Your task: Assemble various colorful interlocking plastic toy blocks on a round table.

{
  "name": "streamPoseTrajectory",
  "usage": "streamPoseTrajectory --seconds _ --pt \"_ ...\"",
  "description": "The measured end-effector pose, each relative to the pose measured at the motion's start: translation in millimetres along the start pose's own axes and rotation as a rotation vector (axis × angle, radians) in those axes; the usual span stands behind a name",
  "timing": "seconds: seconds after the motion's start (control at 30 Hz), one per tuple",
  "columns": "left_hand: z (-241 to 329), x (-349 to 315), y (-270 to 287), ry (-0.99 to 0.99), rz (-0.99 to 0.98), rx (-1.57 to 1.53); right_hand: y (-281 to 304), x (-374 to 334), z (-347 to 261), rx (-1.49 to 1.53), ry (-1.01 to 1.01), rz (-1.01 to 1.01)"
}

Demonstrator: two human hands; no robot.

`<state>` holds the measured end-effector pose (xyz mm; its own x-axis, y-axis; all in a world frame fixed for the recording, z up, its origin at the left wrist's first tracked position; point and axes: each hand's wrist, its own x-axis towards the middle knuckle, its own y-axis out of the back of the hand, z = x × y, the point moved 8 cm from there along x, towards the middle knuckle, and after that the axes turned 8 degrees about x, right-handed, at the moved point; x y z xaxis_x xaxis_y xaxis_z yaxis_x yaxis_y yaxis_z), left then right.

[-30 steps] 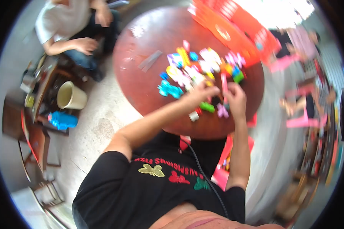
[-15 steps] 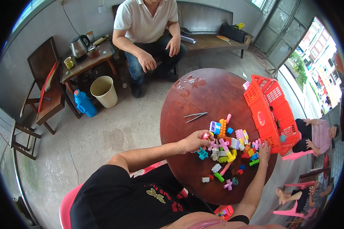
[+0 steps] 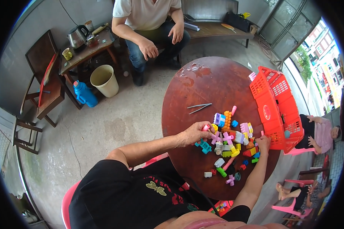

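A mixed pile of toy building blocks (image 3: 228,139) lies on the round brown table (image 3: 179,91). At the pile's left edge, my left hand (image 3: 195,133) is closed on a pink block (image 3: 206,127); a teal block (image 3: 205,147) lies just below the fingers. My right hand (image 3: 263,142) is at the right side of the pile, beside the red basket. Its fingers are pinched together, with a small pink piece (image 3: 262,133) showing at their tips. Orange, yellow, green, white and purple blocks lie between my hands.
A red plastic basket (image 3: 273,114) stands at the table's right edge. Metal tweezers (image 3: 199,107) lie beyond the pile, and a wet patch (image 3: 195,70) marks the far side. A seated person (image 3: 149,34) faces the table; a cream bucket (image 3: 104,81) stands on the floor.
My right hand has drawn a pink piece up from the pile's right side. My left hand keeps hold of its pink block. The whole view has shifted slightly.
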<state>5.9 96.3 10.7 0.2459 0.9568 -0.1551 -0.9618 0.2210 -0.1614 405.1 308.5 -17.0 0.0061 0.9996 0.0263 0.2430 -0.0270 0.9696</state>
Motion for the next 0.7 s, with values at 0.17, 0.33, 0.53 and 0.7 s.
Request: streamPoseTrajectory --seconds 0.17,0.33,0.53,0.7 --pt "9.5 -10.0 -23.2 0.031 -0.022 -0.042 58.3 -40.6 -33.3 0.23 0.091 0.213" --pt "-19.9 -0.4 -44.6 0.007 0.041 -0.177 99.9 -115.8 -122.8 0.646 0.195 0.271" --pt "-8.9 -17.5 -88.7 -0.076 -0.176 0.015 62.4 -207.3 -182.8 1.08 0.243 0.182" --pt "-16.1 -14.7 -84.5 -0.411 -0.06 0.062 27.5 -223.8 -226.6 0.992 0.337 0.286"
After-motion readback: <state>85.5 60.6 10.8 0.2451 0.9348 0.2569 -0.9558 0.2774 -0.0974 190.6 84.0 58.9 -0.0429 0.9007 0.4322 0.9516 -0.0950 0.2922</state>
